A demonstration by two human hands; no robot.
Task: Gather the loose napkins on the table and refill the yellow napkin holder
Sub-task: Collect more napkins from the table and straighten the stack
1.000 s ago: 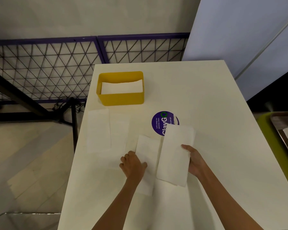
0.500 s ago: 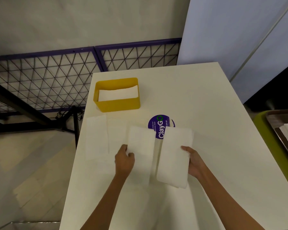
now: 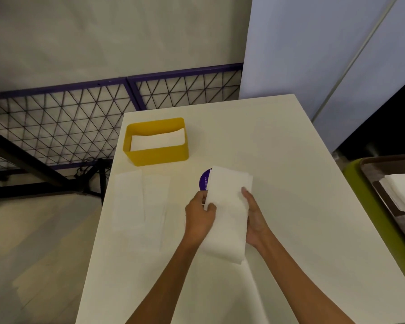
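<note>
While half-covering the purple sticker (image 3: 204,181), napkin stack (image 3: 228,220) held by both long edges: left grip (image 3: 200,217) curled round left edge, right grip (image 3: 255,218) round right. Loose napkins (image 3: 128,199) flat on worktop (image 3: 290,148) to the left, just before part-filled yellow napkin holder (image 3: 157,155).

Left hand (image 3: 199,218), right hand (image 3: 255,220) bare; both forearms bare down to frame edge.

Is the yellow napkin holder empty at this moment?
No, white napkins already lie inside the yellow napkin holder, visible above its front wall.
</note>
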